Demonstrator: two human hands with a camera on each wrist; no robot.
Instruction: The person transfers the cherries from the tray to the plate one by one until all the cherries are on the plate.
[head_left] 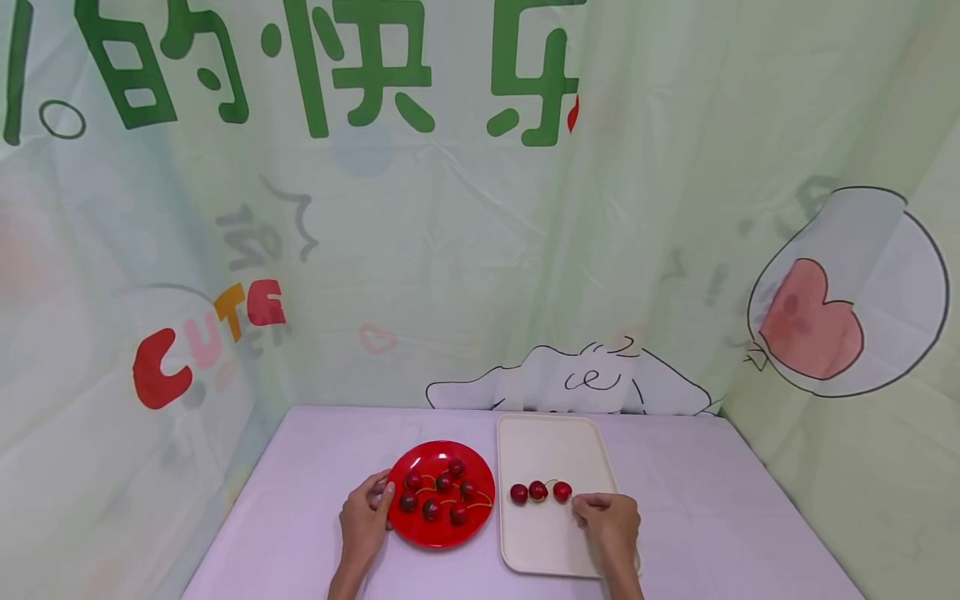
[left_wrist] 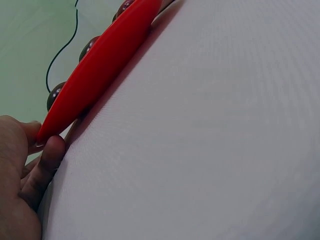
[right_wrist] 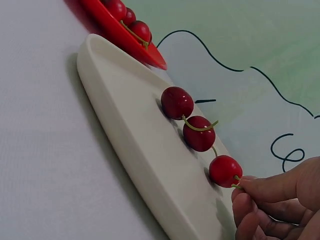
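While gripping a red plate [head_left: 423, 534] by its rim in left hand [head_left: 364, 517], pinching a cherry [right_wrist: 225, 171] by its stem [right_wrist: 237, 177] in right hand [head_left: 611, 521], beside two more cherries [right_wrist: 199, 134] on cream tray [head_left: 551, 450].

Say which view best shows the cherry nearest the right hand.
The right wrist: the cherry appears large, its stem pinched by the right hand. The head view shows it small, rightmost of three; the left wrist doesn't show it.
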